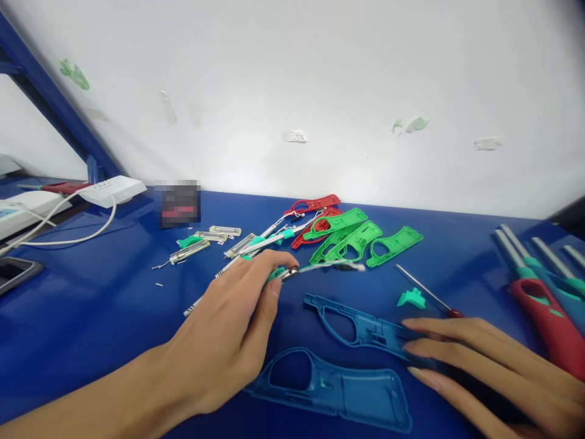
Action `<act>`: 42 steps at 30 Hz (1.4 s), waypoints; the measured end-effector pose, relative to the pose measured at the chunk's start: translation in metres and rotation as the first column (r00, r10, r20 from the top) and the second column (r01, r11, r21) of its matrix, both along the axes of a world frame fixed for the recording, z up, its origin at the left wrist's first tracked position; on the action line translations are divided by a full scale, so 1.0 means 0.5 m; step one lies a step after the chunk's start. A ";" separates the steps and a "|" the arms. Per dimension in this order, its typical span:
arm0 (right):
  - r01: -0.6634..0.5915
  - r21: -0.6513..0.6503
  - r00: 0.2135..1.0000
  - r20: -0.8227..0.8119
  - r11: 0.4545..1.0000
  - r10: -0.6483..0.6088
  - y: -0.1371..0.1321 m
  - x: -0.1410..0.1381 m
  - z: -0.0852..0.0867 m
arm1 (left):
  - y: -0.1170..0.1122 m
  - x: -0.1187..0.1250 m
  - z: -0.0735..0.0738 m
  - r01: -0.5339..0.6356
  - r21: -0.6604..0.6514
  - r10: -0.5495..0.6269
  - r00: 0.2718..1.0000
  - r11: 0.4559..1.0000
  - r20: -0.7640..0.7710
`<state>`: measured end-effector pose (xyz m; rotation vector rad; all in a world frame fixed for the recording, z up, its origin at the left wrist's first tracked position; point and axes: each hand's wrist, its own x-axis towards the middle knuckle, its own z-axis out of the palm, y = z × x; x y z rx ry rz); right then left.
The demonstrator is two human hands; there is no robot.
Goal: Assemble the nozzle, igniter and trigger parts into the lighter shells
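My left hand (228,323) pinches the end of a metal lighter tube (289,273) between thumb and forefinger, with a wire (336,264) sticking out to the right; much of the tube is hidden under the hand. My right hand (493,366) has its fingers stretched out over the handle end of a blue lighter shell half (375,335), apparently touching it. A second blue shell half (347,396) lies nearer me, inner side up, its left tip behind my left hand. A green trigger (411,298) and a screwdriver (429,289) with a red handle lie beyond my right hand.
Green shell halves (395,246) and red shell halves (329,202) lie by the wall. Clear fuel tanks (189,251) and metal tubes are at centre left. Assembled lighters (543,317) sit at right. A phone (16,272), white cable (82,242) and power strip (112,189) are at left.
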<state>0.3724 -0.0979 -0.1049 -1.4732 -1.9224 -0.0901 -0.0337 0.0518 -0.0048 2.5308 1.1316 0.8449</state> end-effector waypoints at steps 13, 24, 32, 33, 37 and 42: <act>0.092 0.086 0.994 -0.063 0.992 -0.087 0.004 -0.055 0.046 | -0.009 0.010 -0.006 0.249 -0.085 -0.242 0.967 0.965 0.082; 0.029 0.072 0.986 0.162 0.997 -0.040 -0.004 -0.086 0.058 | -0.019 0.008 -0.013 0.360 -0.002 -0.359 0.931 0.933 0.062; -0.027 0.179 0.997 0.076 0.983 0.013 0.069 -0.163 0.150 | 0.031 0.047 0.013 0.447 0.058 -0.449 0.892 0.893 0.042; -0.023 0.176 0.998 0.069 0.984 0.011 0.072 -0.163 0.153 | 0.037 0.049 0.010 0.443 0.075 -0.447 0.894 0.893 0.035; 0.011 0.126 0.998 0.052 0.992 -0.017 0.064 -0.159 0.147 | 0.051 0.049 -0.005 0.419 0.126 -0.426 0.904 0.899 0.034; -0.013 0.107 0.998 0.065 0.994 0.006 0.053 -0.161 0.139 | 0.065 0.041 -0.022 0.448 0.137 -0.456 0.889 0.883 0.033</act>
